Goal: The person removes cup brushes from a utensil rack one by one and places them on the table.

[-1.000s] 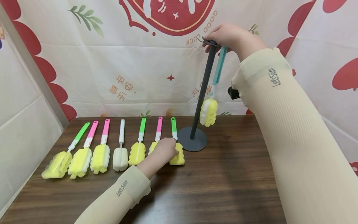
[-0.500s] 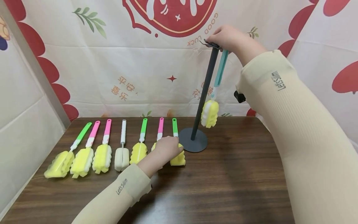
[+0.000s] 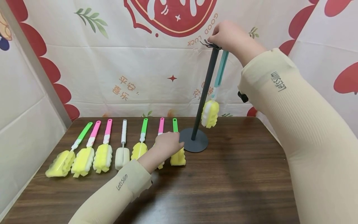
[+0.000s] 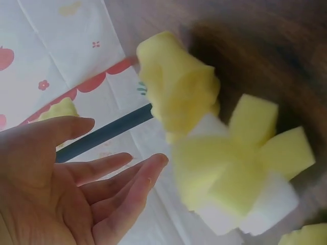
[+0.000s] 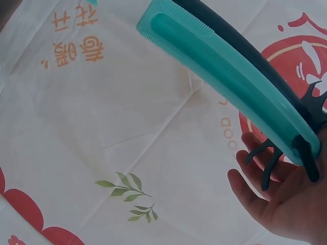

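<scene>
My right hand is at the hooked top of a dark grey stand. A teal-handled sponge brush hangs there; in the right wrist view its teal handle sits on a hook, with loosely spread fingers beside the hooks. My left hand hovers over two brushes on the table, one pink-handled, the other green-handled. In the left wrist view, that hand has relaxed fingers with nothing between them, near yellow and white sponge heads.
Further left lie a green-handled brush, a white-handled brush, two pink-handled brushes and a green-handled brush with a wrapped-looking head. The stand's round base rests on the brown table. A printed cloth hangs behind.
My left hand has lifted slightly over the brushes. Right-hand fingers seen below the stand's top a second ago have moved up a little. The teal-handled brush stays hanging.
</scene>
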Available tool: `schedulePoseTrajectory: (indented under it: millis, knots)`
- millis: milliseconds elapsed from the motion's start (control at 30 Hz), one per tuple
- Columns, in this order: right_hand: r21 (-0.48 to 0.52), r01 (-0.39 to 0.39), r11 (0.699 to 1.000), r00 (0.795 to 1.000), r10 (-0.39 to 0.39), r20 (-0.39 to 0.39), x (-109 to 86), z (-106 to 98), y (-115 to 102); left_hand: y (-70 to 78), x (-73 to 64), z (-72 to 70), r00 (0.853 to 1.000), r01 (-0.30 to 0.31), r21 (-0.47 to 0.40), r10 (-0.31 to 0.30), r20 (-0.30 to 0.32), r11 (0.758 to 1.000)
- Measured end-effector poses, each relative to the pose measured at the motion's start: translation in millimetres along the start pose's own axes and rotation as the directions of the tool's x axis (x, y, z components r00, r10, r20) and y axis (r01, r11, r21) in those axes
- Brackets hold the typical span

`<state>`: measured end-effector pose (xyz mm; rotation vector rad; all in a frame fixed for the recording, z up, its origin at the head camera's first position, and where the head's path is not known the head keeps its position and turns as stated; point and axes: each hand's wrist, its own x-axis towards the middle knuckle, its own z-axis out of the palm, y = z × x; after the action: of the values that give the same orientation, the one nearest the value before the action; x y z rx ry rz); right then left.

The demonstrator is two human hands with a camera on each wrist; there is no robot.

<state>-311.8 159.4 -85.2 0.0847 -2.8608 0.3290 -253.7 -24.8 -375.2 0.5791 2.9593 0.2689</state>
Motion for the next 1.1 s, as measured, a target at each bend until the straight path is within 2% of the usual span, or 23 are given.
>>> schedulePoseTrajectory:
  millis: [200, 400, 567, 767, 933, 1100]
  knots:
    - [-0.024, 0.038, 0.999, 0.999, -0.039, -0.016, 0.3, -3, 0, 4.7, 1.0, -13.7, 0.999, -0.011, -0.014, 0.010, -0.040, 1.000]
    - [-0.077, 0.092, 0.993, 0.995, -0.094, -0.027, -5.2, -5, -6, 3.7, 4.5, -27.5, 0.991, -0.020, -0.045, 0.014, -0.131, 0.999]
    - [-0.133, 0.130, 0.983, 0.991, -0.135, -0.023, -13.1, -5, -11, 0.8, 5.3, -41.6, 0.972, -0.053, -0.050, 0.040, -0.233, 0.997]
    - [-0.148, 0.166, 0.975, 0.985, -0.171, -0.019, -19.7, -4, -12, -4.3, 5.5, -70.1, 0.942, -0.095, -0.089, 0.060, -0.331, 0.992]
    - [-0.134, 0.173, 0.976, 0.983, -0.179, -0.032, -26.7, -2, -8, -5.8, 5.7, -93.7, 0.923, -0.139, -0.097, 0.093, -0.374, 0.985]
    - [-0.129, 0.180, 0.975, 0.981, -0.188, -0.050, -34.9, -1, -4, -4.1, 4.8, -108.2, 0.905, -0.164, -0.106, 0.106, -0.412, 0.981]
